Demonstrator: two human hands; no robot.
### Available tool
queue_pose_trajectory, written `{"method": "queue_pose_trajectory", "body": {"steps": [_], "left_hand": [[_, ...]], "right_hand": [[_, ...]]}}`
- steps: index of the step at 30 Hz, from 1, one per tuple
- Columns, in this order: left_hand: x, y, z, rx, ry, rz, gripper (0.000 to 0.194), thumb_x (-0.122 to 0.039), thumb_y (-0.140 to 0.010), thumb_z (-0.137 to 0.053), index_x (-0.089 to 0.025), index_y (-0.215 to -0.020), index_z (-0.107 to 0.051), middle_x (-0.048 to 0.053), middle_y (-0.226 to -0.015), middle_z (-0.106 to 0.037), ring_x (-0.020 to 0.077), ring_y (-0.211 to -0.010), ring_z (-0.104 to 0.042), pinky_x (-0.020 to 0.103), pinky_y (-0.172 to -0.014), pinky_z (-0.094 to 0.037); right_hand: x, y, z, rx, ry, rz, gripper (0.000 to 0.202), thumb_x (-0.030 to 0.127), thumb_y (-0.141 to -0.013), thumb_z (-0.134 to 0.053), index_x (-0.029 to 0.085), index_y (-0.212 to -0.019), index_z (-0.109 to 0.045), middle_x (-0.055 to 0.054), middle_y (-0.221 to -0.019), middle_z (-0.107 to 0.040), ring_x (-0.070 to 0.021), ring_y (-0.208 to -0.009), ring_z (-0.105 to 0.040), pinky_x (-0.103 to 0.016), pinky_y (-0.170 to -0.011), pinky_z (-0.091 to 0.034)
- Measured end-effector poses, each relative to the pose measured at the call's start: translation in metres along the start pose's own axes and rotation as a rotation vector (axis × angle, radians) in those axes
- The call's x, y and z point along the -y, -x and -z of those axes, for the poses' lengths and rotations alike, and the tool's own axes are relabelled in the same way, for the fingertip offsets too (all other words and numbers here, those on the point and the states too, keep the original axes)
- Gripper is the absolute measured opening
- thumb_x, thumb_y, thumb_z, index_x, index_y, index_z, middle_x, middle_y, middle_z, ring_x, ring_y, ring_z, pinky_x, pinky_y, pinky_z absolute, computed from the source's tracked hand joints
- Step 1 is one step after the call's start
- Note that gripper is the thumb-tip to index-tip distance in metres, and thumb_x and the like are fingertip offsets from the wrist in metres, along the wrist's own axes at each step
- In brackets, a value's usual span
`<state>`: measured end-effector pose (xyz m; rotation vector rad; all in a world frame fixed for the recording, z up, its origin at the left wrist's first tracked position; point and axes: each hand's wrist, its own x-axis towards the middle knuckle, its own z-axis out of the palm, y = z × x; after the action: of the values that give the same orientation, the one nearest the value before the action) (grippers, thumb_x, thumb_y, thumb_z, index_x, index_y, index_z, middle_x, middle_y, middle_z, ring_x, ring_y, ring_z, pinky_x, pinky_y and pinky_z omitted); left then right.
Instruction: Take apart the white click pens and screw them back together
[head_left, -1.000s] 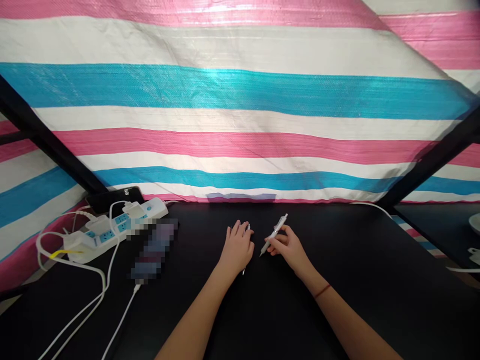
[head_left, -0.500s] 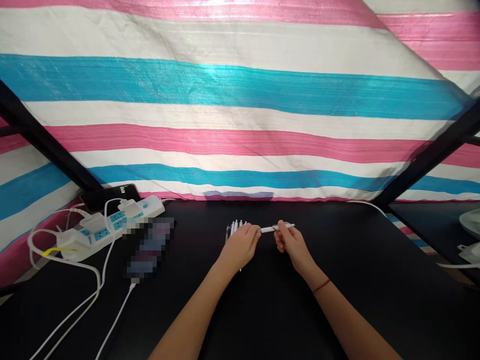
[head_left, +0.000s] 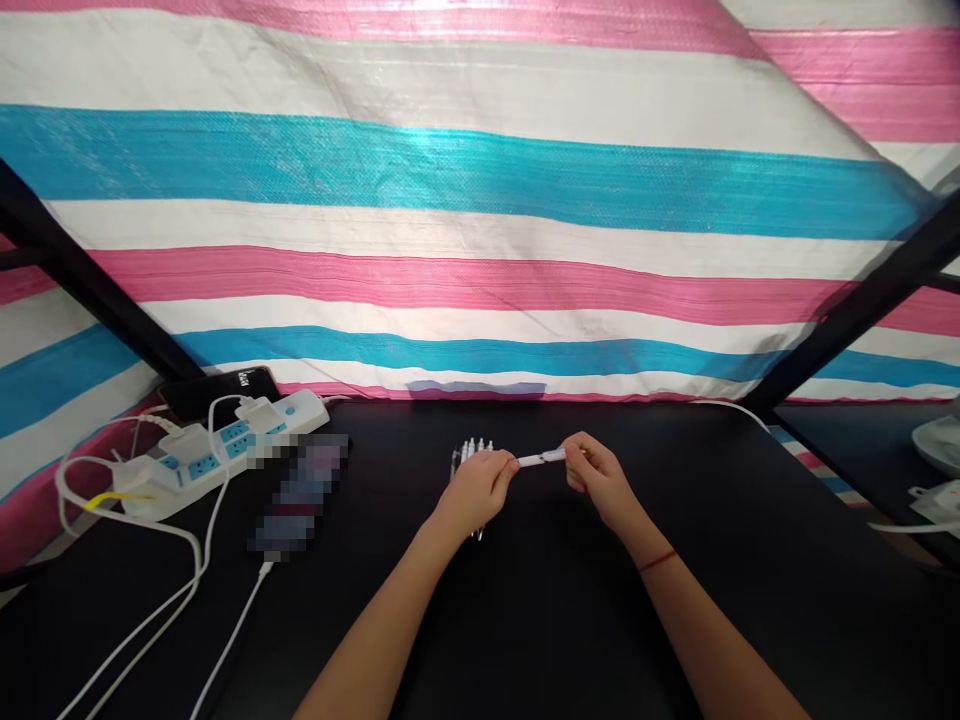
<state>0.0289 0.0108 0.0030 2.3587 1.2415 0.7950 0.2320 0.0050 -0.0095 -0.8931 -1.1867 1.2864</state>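
A white pen is stretched between my two hands above the black table. My left hand pinches its left end, while the fingers of my right hand are closed on its right end. Several white pens lie side by side on the table behind and under my left hand, which hides most of their length.
On the left are a white power strip with plugs and cables, a black device and a blurred phone on a white cable. A striped sheet hangs behind the black table. A white dish stands far right.
My right hand has shifted right along the pen to its end, showing more of the pen's middle. My left hand has moved slightly left and still grips the pen.
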Motion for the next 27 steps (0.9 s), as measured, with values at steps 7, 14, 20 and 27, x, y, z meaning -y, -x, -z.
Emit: {"method": "queue_pose_trajectory", "body": {"steps": [7, 14, 20, 27], "left_hand": [[0.007, -0.002, 0.009, -0.053, 0.143, 0.101, 0.029, -0.032, -0.094, -0.038, -0.021, -0.109, -0.06, 0.005, -0.103, -0.066, 0.0188, -0.094, -0.06, 0.031, -0.085, -0.045], [0.009, -0.002, 0.014, -0.194, 0.158, 0.05, 0.025, -0.029, -0.092, -0.043, -0.021, -0.106, -0.063, 0.003, -0.091, -0.064, 0.0147, -0.079, -0.06, 0.026, -0.075, -0.046], [0.007, -0.001, 0.011, -0.209, 0.166, 0.063, 0.025, -0.029, -0.092, -0.044, -0.022, -0.106, -0.064, 0.002, -0.09, -0.065, 0.0132, -0.073, -0.059, 0.024, -0.071, -0.047], [0.004, -0.001, 0.011, -0.213, 0.166, 0.082, 0.024, -0.029, -0.091, -0.045, -0.022, -0.105, -0.064, 0.003, -0.093, -0.067, 0.0153, -0.08, -0.062, 0.027, -0.077, -0.049]], "right_hand": [[0.005, -0.001, 0.005, -0.076, 0.103, 0.041, 0.025, 0.041, -0.082, -0.06, 0.02, -0.096, -0.058, -0.001, -0.073, -0.057, -0.0116, -0.057, -0.051, -0.025, -0.049, -0.042], [0.001, -0.006, 0.009, -0.242, 0.214, -0.035, 0.037, 0.055, -0.085, -0.048, 0.019, -0.083, -0.052, 0.001, -0.059, -0.055, -0.0096, -0.044, -0.045, -0.02, -0.036, -0.032], [0.001, -0.005, 0.014, -0.233, 0.339, 0.05, 0.033, 0.051, -0.081, -0.058, 0.018, -0.079, -0.055, 0.002, -0.058, -0.054, -0.0089, -0.045, -0.045, -0.021, -0.041, -0.035], [0.004, -0.005, 0.018, -0.21, 0.403, -0.075, 0.042, 0.053, -0.086, -0.049, 0.018, -0.063, -0.051, 0.003, -0.048, -0.046, -0.0078, -0.04, -0.038, -0.022, -0.039, -0.028]]}}
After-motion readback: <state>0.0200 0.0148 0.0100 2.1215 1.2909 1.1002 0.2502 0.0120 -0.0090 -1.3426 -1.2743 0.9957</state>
